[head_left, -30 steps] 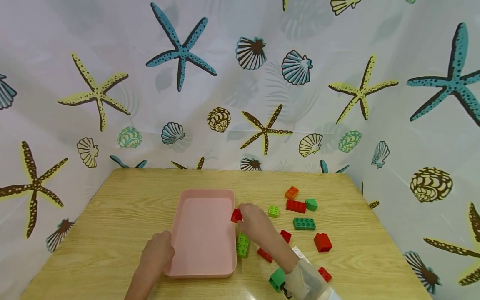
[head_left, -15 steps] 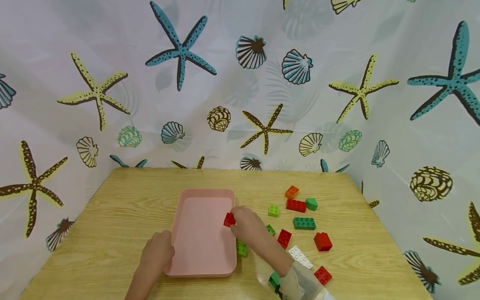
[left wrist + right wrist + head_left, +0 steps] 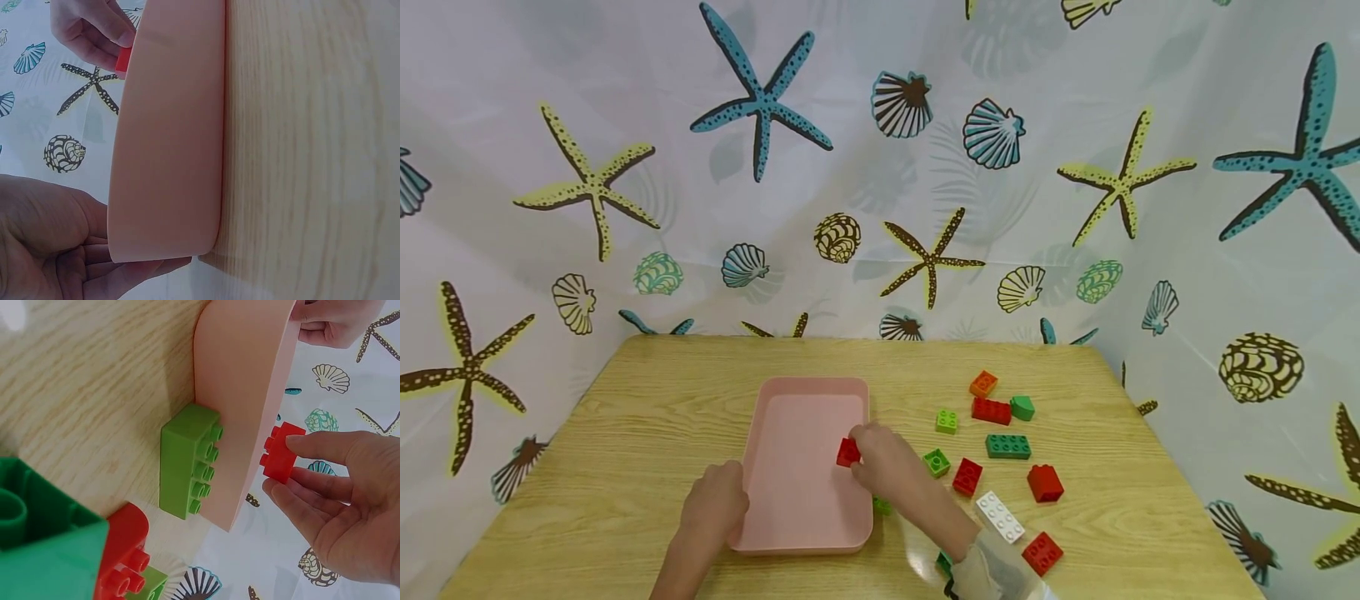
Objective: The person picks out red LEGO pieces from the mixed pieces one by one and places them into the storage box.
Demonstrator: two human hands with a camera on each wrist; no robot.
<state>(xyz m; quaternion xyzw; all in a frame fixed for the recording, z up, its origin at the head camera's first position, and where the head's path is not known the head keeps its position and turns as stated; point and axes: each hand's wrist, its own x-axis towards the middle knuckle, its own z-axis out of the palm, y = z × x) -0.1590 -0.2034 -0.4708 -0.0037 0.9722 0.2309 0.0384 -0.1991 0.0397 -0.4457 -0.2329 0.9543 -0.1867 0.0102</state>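
Observation:
A pink tray (image 3: 808, 475) lies on the wooden table. At its left side my left hand (image 3: 715, 500) grips the rim; in the left wrist view that hand (image 3: 62, 244) has its fingers beneath the tray's corner. Over the tray's right part, my right hand (image 3: 887, 467) pinches a red toy brick (image 3: 848, 452) between thumb and fingers. The right wrist view has this red brick (image 3: 283, 452) just above the tray's rim, studs turned toward the rim. Beside the tray's outer wall sits a lime green brick (image 3: 190, 462), mostly covered by my right hand in the head view.
Loose bricks lie right of the tray, among them a white one (image 3: 1000, 517), a dark green one (image 3: 1008, 447), a red one (image 3: 1046, 483) and an orange one (image 3: 983, 383). A green brick (image 3: 945, 564) is partly behind my right sleeve. A patterned curtain (image 3: 865, 208) surrounds the table.
My right hand has carried the red brick leftward from the tray's right rim to over its inside. My left hand stays at the tray's left rim.

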